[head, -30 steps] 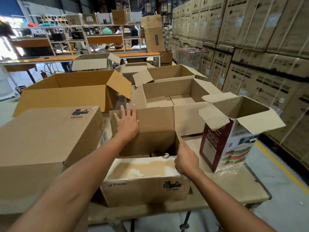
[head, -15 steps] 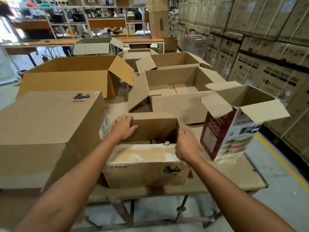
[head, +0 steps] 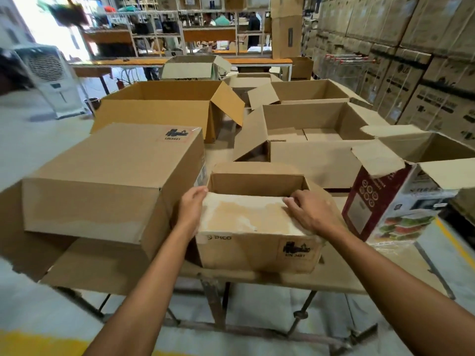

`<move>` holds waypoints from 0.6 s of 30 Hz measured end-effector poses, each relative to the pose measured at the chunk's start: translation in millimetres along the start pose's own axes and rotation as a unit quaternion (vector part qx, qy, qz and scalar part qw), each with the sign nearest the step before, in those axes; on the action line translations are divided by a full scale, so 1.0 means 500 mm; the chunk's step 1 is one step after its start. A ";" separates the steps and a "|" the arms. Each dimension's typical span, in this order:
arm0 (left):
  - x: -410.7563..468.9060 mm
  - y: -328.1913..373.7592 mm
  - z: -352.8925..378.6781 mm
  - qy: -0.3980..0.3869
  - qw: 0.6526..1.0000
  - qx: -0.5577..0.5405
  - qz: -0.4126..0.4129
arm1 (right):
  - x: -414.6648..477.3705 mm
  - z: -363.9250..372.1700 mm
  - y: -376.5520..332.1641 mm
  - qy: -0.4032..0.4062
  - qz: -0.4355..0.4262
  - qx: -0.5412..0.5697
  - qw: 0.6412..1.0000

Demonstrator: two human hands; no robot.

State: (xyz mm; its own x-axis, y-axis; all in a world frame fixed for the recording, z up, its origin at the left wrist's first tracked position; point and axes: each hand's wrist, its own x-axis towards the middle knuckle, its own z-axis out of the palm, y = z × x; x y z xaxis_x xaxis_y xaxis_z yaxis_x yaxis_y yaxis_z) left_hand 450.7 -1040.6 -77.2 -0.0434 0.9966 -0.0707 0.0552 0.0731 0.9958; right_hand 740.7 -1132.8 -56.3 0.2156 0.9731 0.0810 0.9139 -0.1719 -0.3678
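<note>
A small brown cardboard box (head: 257, 253) marked PICO stands at the table's front edge. Its near flap (head: 244, 214), whitish and torn on top, lies folded inward over the opening. The far flap (head: 257, 167) leans away, so a strip of the inside shows. My left hand (head: 192, 205) holds the near flap's left corner with curled fingers. My right hand (head: 309, 211) lies on the flap's right part, its fingertips curled over the flap's free edge.
A large closed carton (head: 110, 186) sits close on the left, touching my left wrist. An open printed appliance box (head: 393, 201) stands to the right. Several open cartons (head: 308, 129) fill the table behind. Stacked cartons (head: 424, 60) wall the right side.
The far flap, upright under my left hand a second ago, has dropped back. My left hand came to the near flap's left corner, and my right hand slid onto that flap.
</note>
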 end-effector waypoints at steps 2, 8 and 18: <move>-0.008 0.010 -0.004 0.002 0.996 -0.073 -0.041 | -0.007 -0.018 -0.009 0.108 -0.014 0.096 0.989; -0.025 0.002 -0.053 -0.061 0.968 -0.228 -0.085 | -0.041 -0.089 -0.012 0.122 0.104 0.723 0.673; -0.048 -0.058 -0.091 -0.205 0.951 0.226 0.043 | -0.123 -0.030 0.074 0.071 -0.077 0.151 0.983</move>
State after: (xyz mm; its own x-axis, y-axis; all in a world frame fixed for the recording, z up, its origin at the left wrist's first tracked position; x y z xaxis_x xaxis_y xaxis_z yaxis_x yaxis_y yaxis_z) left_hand 404.6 -1068.5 -101.8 0.3674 0.9247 -0.0997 0.4684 -0.0913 0.8788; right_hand 766.6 -1201.4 -61.0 0.1487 0.9489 0.2783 0.8007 0.0497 -0.5970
